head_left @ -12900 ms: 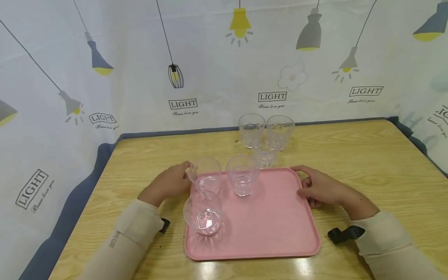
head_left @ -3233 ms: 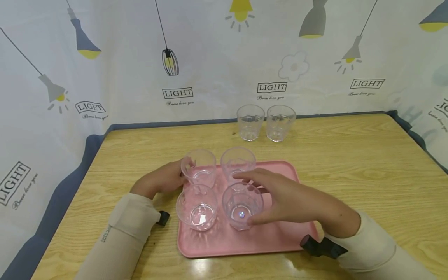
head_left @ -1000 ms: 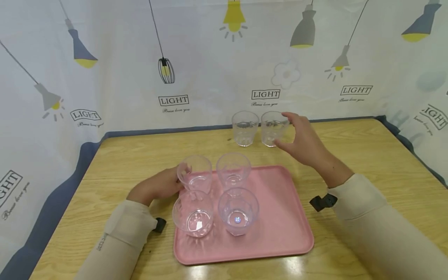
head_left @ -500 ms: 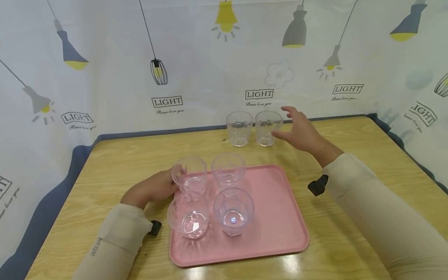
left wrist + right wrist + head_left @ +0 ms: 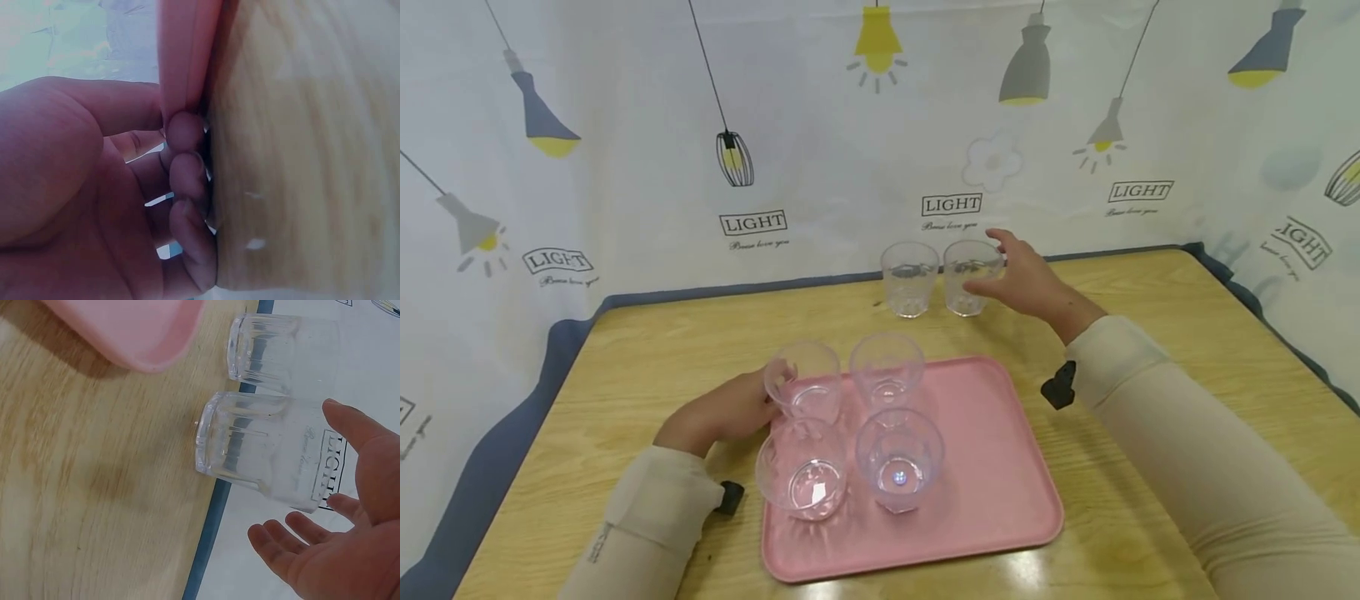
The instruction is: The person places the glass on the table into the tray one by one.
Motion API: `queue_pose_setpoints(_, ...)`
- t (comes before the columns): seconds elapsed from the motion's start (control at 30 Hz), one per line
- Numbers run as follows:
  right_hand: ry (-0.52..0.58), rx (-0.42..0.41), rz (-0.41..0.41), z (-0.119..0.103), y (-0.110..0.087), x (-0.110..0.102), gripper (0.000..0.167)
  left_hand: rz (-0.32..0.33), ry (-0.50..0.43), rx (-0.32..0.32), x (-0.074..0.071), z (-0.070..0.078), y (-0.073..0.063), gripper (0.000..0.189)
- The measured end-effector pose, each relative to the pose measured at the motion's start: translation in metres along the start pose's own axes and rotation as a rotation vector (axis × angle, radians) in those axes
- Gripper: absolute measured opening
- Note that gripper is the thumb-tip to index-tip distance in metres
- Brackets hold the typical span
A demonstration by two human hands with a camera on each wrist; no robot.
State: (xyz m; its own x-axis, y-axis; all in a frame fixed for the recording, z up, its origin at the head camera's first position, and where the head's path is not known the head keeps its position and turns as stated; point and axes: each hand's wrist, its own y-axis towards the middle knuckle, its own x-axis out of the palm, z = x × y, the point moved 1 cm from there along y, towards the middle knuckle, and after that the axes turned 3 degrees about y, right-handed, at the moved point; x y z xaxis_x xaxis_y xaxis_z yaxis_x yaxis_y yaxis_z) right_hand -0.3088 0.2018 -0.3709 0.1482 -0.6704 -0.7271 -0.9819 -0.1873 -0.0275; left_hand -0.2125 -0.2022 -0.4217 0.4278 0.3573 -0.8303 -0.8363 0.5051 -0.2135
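Note:
My left hand (image 5: 730, 408) grips the left edge of the pink tray (image 5: 992, 458); in the left wrist view the thumb lies against the tray's side and the fingers curl at its underside. Several clear plastic cups stand upright on the tray's left and middle, such as the front one (image 5: 900, 462) nearest the centre. Beyond the tray, my right hand (image 5: 1026, 283) spreads thumb and fingers around the right-hand clear cup (image 5: 250, 444) at the back. Its thumb overlaps the cup near the rim in the right wrist view, and its other fingers stand apart from the wall.
A second clear cup (image 5: 910, 283) stands just left of that one, near the table's back edge. Behind it hangs a white curtain (image 5: 827, 108) printed with lamps. The wooden table (image 5: 1150, 333) extends right of the tray, whose right part shows bare pink surface.
Since the oldest frame, one cup went from the back group and another now stands front-middle on the tray. My right hand left the tray for the remaining back cups; my left stays on the tray.

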Motion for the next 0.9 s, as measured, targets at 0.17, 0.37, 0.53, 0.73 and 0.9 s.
queue_pose_setpoints(0.17, 0.006, -0.001, -0.014, -0.001, 0.004, 0.005, 0.099, 0.006, 0.001, 0.015, -0.001, 0.002, 0.000, 0.032)
queue_pose_setpoints(0.37, 0.024, 0.043, -0.033, -0.005, 0.007, 0.009, 0.105, -0.005, -0.006, -0.006, -0.002, 0.003, -0.001, 0.034)
queue_pose_setpoints(0.53, 0.021, 0.075, -0.047, -0.006, 0.008, 0.009, 0.107, -0.008, 0.002, -0.019, -0.003, 0.005, 0.000, 0.035)
queue_pose_setpoints(0.73, 0.032, 0.099, -0.059, -0.002, 0.009, 0.011, 0.109, -0.015, -0.001, -0.028, -0.004, 0.007, 0.001, 0.037)
queue_pose_setpoints(0.9, 0.076, 0.114, -0.072, 0.000, 0.011, 0.013, 0.109, -0.005, 0.002, -0.014, -0.003, 0.007, -0.001, 0.039)
